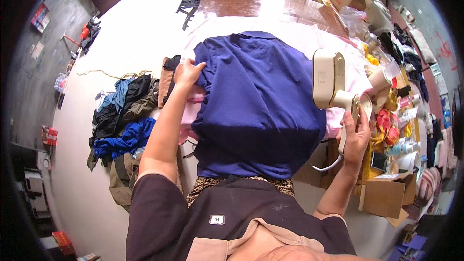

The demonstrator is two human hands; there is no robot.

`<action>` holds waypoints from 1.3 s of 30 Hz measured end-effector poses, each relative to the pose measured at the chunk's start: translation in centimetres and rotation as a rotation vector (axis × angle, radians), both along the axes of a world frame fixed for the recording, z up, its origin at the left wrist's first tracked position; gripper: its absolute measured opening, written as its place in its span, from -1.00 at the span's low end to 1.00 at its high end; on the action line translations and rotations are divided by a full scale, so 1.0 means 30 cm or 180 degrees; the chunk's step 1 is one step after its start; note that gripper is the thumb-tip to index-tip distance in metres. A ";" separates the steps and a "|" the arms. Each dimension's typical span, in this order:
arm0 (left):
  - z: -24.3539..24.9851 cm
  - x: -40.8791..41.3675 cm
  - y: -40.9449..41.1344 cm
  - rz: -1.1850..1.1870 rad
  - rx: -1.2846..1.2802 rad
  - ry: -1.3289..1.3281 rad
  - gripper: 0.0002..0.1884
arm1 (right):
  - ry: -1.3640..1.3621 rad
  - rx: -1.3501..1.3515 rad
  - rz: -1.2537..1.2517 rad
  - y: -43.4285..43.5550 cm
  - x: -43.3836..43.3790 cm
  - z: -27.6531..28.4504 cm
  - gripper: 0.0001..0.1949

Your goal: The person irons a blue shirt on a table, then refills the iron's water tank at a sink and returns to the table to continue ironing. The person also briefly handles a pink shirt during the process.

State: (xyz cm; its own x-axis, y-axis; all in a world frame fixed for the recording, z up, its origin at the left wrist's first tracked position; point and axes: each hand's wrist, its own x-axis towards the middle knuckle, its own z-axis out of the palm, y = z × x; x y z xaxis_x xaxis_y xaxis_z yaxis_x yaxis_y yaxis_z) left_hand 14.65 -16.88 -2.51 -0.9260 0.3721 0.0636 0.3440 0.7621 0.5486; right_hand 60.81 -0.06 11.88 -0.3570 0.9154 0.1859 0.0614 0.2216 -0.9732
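A navy-blue polo shirt [253,98] lies spread before me, collar away from me, its lower part draping towards my lap. My left hand [188,72] grips the edge of its left sleeve between thumb and fingers. In my right hand [355,134] is a white handheld garment steamer [324,79] with gold trim, raised beside the shirt's right edge. Its head points away from me, and a white cord [326,168] loops from the handle's lower end. Beneath the shirt is a pale pink cloth [308,30], bright with glare.
A glossy brown wooden table [239,1] extends beyond the cloth. Piled clothes [123,105] lie at the left. Dragon fruit [388,127], bottles [404,148], a phone [379,161] and a roll [378,79] crowd the right side, with an opened cardboard box [386,194] nearer me.
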 end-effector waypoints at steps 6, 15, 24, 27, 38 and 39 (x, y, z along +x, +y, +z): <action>-0.011 -0.037 -0.016 -0.0106 0.2598 -0.1185 -0.64 | -0.0017 0.0015 0.0242 -0.025 -0.140 -0.002 -0.48; 0.062 -0.066 -0.391 0.0378 0.1237 0.0328 -0.57 | -0.0134 -0.0081 0.0441 -0.039 -0.203 -0.011 -0.50; 0.098 0.035 -0.142 -0.1408 0.0768 0.1231 -0.69 | -0.1090 0.0460 0.1296 -0.124 -0.447 0.038 -0.52; 0.003 -0.001 -0.082 -0.1474 -0.0249 0.1214 -0.51 | -0.1323 0.1309 0.1610 -0.116 -0.596 -0.061 -0.52; 0.018 0.006 -0.118 -0.0765 -0.0723 0.0763 -0.20 | -0.2312 0.1767 0.1337 -0.017 -0.845 -0.076 -0.53; 0.016 -0.004 -0.124 -0.0699 -0.0681 0.0726 -0.20 | -0.2276 0.1626 0.1377 -0.029 -0.855 -0.074 -0.54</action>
